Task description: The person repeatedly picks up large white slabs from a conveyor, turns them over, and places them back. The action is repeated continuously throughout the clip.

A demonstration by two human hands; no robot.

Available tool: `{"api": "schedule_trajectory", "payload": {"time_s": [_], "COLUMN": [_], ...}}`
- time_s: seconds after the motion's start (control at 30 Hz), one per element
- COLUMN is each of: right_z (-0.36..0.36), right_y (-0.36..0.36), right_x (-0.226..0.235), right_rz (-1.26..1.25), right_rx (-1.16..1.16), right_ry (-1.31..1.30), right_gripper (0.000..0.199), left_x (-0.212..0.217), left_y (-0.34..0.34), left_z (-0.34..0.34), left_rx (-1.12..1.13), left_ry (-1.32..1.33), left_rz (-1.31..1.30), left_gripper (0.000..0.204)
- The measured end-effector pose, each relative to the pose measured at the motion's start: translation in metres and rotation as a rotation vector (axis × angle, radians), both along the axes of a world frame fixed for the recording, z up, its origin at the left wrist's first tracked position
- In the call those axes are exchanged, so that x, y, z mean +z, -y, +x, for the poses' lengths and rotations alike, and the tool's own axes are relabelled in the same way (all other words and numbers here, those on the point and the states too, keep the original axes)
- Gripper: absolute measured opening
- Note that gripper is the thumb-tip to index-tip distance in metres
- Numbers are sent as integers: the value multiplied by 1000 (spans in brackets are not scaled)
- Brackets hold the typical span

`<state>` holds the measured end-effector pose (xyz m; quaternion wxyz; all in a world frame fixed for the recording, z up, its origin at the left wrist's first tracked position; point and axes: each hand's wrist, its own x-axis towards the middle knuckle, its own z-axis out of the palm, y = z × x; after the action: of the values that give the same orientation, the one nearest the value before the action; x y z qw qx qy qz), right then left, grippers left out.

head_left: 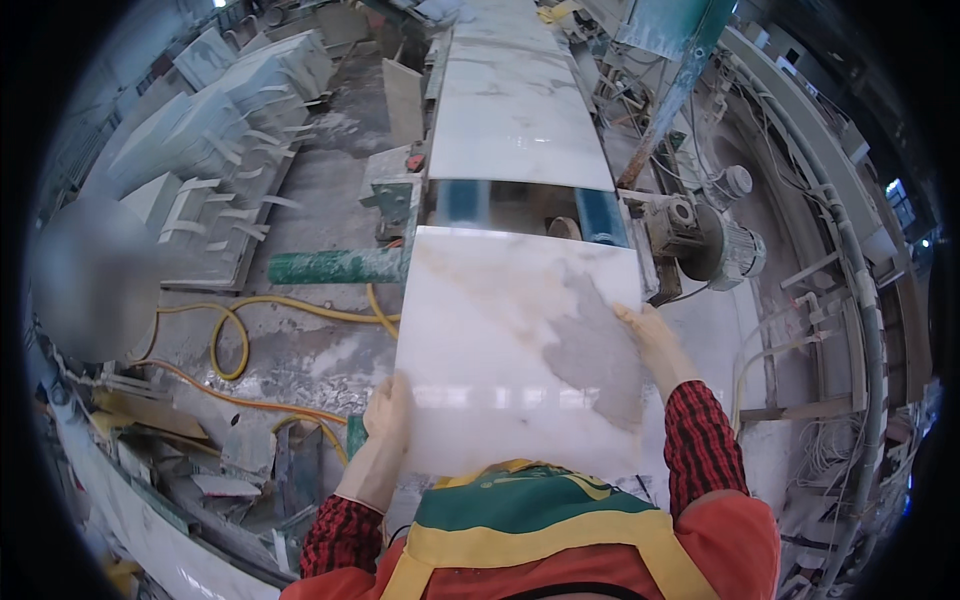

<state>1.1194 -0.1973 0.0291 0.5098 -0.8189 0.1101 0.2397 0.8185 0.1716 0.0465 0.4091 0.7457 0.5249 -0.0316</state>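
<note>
A polished white marble slab (490,340) with grey-brown veining lies flat in front of me, its near edge close to my green and yellow apron (545,515). My left hand (388,415), in a pale glove, is closed around the slab's left edge near the close corner. Higher up on the opposite side, my right hand (650,335), gloved too, grips the right edge with its fingertips on the top face. The fingers beneath the slab are hidden. Beyond a gap, a second white slab (520,130) rests on the conveyor's blue belts (601,215).
A dusty electric motor (730,245) juts out at the conveyor's right. On the left, a green roller (335,266) sticks out above a yellow hose (285,300) on the floor. Stacked slabs (215,120) stand at far left, with broken offcuts (245,450) nearer me.
</note>
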Motion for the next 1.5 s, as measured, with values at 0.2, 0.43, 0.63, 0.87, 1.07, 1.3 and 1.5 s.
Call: {"api": "schedule_trajectory", "payload": {"time_s": [0.2, 0.43, 0.63, 0.87, 1.07, 1.3, 1.5], "right_z": [48, -8, -38, -11, -1, 1, 9], "right_y": [-18, 43, 51, 30, 9, 8, 9], "right_x": [-25, -33, -88, -48, -5, -6, -10], "right_rz": [-468, -106, 275, 414, 285, 174, 222], "right_rx": [55, 474, -202, -144, -106, 78, 167], "right_ry": [24, 304, -119, -145, -86, 158, 233], "right_gripper": [98, 77, 60, 61, 60, 66, 66], "left_x": [8, -1, 6, 2, -9, 4, 0], "left_y": [-15, -21, -23, -25, -30, -30, -36], "left_z": [49, 78, 113, 132, 143, 158, 165], "left_rx": [-59, -59, -21, -11, -9, 2, -21], "left_ry": [-9, -4, -17, -48, 46, 87, 81], "left_rz": [-108, -82, -96, -67, -102, -20, -8], "left_gripper": [65, 62, 62, 62, 61, 59, 60]}}
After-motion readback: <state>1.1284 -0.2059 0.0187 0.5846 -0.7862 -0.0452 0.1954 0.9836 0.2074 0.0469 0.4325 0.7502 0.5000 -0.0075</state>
